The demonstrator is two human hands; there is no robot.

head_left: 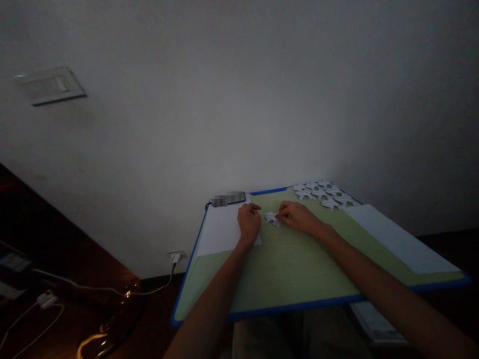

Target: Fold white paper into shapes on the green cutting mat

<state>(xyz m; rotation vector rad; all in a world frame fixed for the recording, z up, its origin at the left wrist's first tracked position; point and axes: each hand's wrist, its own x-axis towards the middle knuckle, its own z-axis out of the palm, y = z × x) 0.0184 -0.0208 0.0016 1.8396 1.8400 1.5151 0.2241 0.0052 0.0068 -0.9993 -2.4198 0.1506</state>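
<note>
A small folded white paper piece (271,218) lies on the green board (292,269) between my hands. My right hand (297,216) pinches its right edge with thumb and fingers pressed together. My left hand (249,222) rests curled on the board just left of the piece, over the corner of a white sheet (220,230); I cannot make out anything inside it. A pile of several folded white paper shapes (322,193) sits at the board's far right corner.
A phone (228,199) lies at the board's far edge. A pale blue sheet (396,239) covers the right side. The blue-rimmed board rests on my lap. A dark wooden table with white cables (75,286) stands left; a wall socket with charger (175,257) is below.
</note>
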